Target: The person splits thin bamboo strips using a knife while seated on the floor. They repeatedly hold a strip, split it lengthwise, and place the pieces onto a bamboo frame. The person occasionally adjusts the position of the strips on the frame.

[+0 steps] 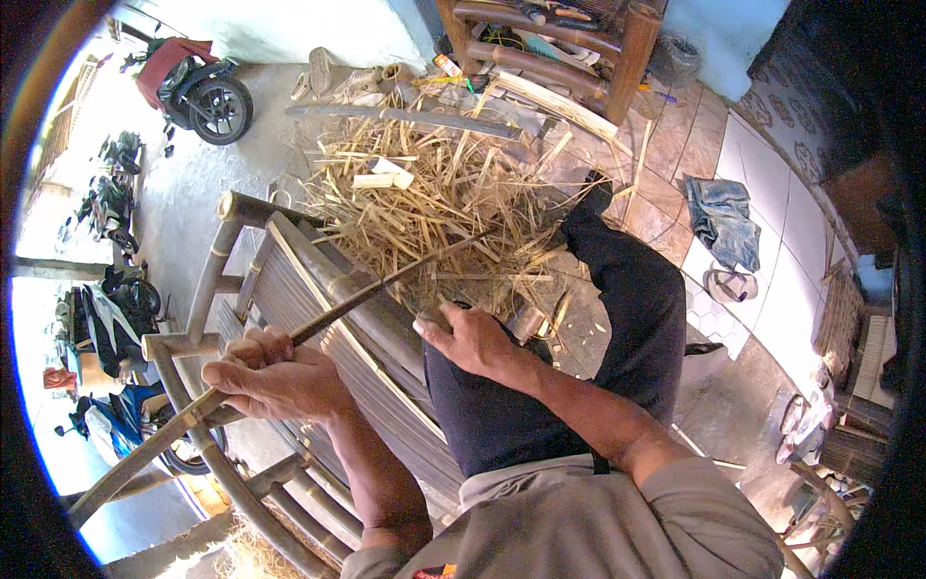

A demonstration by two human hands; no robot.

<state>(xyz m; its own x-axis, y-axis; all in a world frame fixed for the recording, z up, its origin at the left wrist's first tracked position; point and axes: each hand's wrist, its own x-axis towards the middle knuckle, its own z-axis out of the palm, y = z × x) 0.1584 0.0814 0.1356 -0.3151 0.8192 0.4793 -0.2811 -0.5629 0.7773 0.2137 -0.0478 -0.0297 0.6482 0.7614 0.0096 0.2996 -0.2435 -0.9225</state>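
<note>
A long, thin bamboo strip (362,297) slants from the lower left up toward the middle of the view. My left hand (280,378) is closed round it, with the fingers curled over the top. My right hand (475,340) rests above my dark-trousered knee, its thumb and fingers bent together. Whatever it grips, if anything, is hidden from this side. Just past its knuckles shows a short brownish cylinder (527,323). Beyond both hands spreads a heap of pale bamboo shavings (415,207), and the strip's far end reaches over it.
I sit by a bamboo bench (318,289) on my left. A bamboo rack (617,72) with tools stands at the far side. Blue denim shorts (721,222) and a sandal (730,285) lie on the tiles at right. Several motorbikes, one with a red cover (174,69), stand at left.
</note>
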